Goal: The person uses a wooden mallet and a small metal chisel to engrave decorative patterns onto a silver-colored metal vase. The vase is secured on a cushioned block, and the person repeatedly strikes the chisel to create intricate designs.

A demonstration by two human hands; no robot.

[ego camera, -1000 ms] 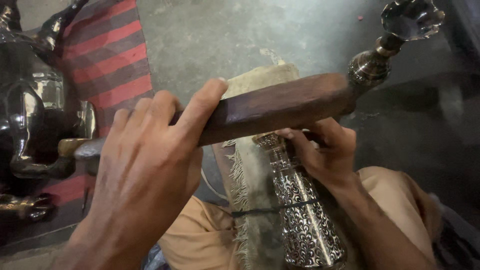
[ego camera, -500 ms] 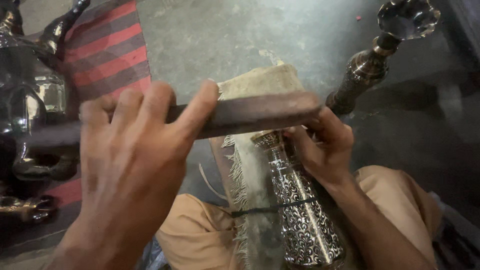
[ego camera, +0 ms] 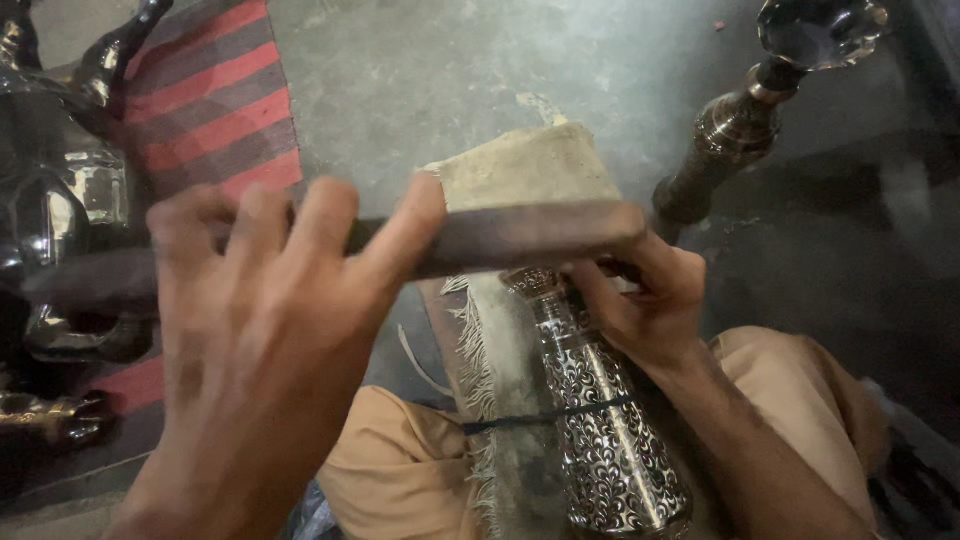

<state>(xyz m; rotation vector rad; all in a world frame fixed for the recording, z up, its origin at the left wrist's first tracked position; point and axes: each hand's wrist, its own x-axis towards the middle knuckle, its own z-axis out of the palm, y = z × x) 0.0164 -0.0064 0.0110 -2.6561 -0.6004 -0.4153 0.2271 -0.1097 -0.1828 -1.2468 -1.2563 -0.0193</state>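
Head view: you look down at your own lap, where both hands work on an engraved metal piece.
Left hand: your left hand [ego camera: 270,330] is wrapped around the long dark wooden bar [ego camera: 480,238], fingers over the top and thumb stretched along it; the picture is blurred here, so the exact grip is hard to read.
Right hand: your right hand [ego camera: 640,300] is closed around the narrow neck of the silver-coloured engraved metal vase [ego camera: 600,410], just under the bar's far end.
Where the piece is: the vase lies tilted on a frayed beige cloth pad [ego camera: 520,170] across your knees in tan trousers [ego camera: 400,470], wide base toward you, neck pointing away.
Bar and vase: the bar crosses right above the neck; whether it touches the metal you cannot tell.
How far along: scroll pattern already covers the whole body you can see, so I judge the engraving done and the neck the part in hand; how much is left there is hidden by your fingers.
Around you: a dark brass stand with a glassy top [ego camera: 760,110] on the grey concrete floor [ego camera: 420,80], a red and black striped mat [ego camera: 210,100], and shiny metal vessels [ego camera: 60,200] at your left.
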